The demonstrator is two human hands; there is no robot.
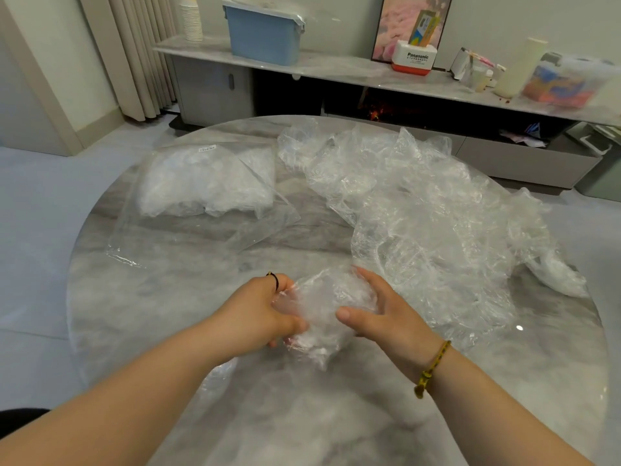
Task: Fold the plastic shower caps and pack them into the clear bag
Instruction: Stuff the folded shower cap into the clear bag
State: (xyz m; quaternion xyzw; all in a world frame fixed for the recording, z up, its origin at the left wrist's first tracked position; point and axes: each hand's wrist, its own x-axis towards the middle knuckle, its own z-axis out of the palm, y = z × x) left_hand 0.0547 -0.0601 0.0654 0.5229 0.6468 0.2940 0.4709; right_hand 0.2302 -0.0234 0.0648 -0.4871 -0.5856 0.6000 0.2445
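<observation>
Shower caps already folded (205, 186) sit bunched in the far end of the clear bag (188, 240), which lies flat toward the table's (134, 314) far left edge. Its nearer part looks loose and unfilled. I can't make out which side the mouth is on.

Closer in, by the near edge, the left hand (258, 314) has its fingers curled round the left side of one cap (322, 307), thumb clamped over the film. The cap is crumpled into a rough packet held just above the tabletop between both hands. The right hand (386, 314) takes the other side, with the thumb on the near face and longer fingers reaching round the back, a looser cupping hold.

Over toward the right edge sprawls the pile of unfolded caps (420, 213), its nearest folds just beside the right hand.

From where I stand, the packet looks puffy. I'd press it down on the table to push the air out, tuck in the ruffled rim, and keep one hand pinching it so that it doesn't spring open on the way to the bag. That film looks slippery, so a firm, flat squeeze should serve better than fingertips.
</observation>
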